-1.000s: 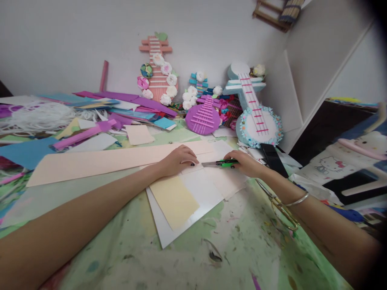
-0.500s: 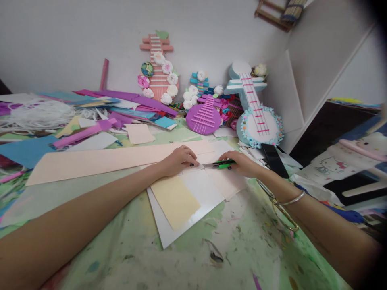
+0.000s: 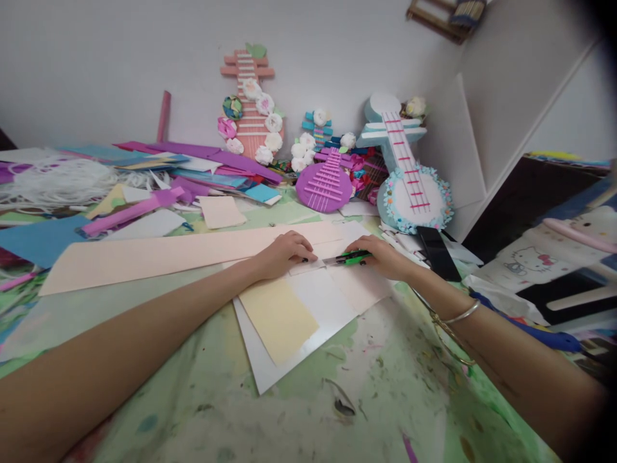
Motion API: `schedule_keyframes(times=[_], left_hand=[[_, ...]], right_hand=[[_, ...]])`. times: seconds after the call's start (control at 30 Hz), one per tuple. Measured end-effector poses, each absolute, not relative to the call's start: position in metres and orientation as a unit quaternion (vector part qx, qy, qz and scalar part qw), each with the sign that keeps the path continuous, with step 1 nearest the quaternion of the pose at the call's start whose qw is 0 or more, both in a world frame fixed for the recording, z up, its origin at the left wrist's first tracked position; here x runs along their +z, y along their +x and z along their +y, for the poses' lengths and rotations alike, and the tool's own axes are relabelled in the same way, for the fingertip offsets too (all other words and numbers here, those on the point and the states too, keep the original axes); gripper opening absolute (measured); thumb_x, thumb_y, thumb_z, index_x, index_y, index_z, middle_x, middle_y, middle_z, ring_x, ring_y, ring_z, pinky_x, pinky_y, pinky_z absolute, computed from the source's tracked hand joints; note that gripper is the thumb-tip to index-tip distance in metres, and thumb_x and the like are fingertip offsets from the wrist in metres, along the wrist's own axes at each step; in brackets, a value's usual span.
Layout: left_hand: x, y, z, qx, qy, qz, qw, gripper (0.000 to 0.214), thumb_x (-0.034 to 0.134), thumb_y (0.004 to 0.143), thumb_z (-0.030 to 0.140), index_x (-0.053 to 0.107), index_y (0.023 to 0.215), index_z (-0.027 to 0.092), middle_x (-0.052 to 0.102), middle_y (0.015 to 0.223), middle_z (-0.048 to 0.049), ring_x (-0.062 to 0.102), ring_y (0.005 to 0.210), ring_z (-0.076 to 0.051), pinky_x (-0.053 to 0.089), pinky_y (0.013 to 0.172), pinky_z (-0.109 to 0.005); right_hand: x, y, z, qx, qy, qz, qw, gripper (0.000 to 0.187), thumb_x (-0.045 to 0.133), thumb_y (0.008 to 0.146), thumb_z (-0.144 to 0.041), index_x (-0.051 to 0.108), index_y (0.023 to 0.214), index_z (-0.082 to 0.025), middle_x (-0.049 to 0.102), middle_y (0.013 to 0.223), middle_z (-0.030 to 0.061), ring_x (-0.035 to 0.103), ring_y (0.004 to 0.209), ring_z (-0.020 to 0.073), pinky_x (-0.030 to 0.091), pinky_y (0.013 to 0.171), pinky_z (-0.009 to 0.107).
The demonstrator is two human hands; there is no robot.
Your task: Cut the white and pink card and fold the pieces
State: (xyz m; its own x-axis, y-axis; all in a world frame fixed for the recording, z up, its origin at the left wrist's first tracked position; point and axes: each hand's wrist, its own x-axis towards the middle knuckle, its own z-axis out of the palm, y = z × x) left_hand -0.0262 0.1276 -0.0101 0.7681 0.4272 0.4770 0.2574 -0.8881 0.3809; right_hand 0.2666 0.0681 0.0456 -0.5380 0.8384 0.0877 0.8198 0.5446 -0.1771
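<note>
My left hand (image 3: 285,253) presses down with curled fingers on the right end of a long peach foam strip (image 3: 144,256). My right hand (image 3: 380,256) is closed round a green and black utility knife (image 3: 348,258), whose blade points left toward my left fingertips. Under both hands lie a white sheet (image 3: 318,308) and a pale yellow sheet (image 3: 278,318) on the paint-stained green table (image 3: 366,399). A silver bangle (image 3: 461,313) circles my right wrist.
Foam lute models stand against the back wall: a peach lute (image 3: 250,109), a purple lute (image 3: 324,186) and a light-blue lute (image 3: 409,193). Coloured foam scraps (image 3: 159,173) and white string (image 3: 62,180) fill the left. Gold scissors (image 3: 443,334) and a black phone (image 3: 434,252) lie right.
My right hand has slid the knife leftward along the strip, closer to my left fingertips. My left hand has stayed in place.
</note>
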Motion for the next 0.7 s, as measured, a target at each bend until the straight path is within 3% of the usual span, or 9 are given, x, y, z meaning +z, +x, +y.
schedule_keyframes(times=[0.7], left_hand=[[-0.0127, -0.0256, 0.1314, 0.279, 0.93, 0.189, 0.148, 0.03, 0.051, 0.089, 0.015, 0.075, 0.099, 0.029, 0.068, 0.105, -0.0065, 0.058, 0.099, -0.02, 0.045, 0.087, -0.034]], right_hand=[[0.044, 0.2661, 0.0705, 0.047, -0.479, -0.872, 0.091, 0.054, 0.043, 0.064, 0.007, 0.063, 0.107, -0.02, 0.062, 0.102, 0.009, 0.055, 0.099, 0.0258, 0.04, 0.086, 0.036]])
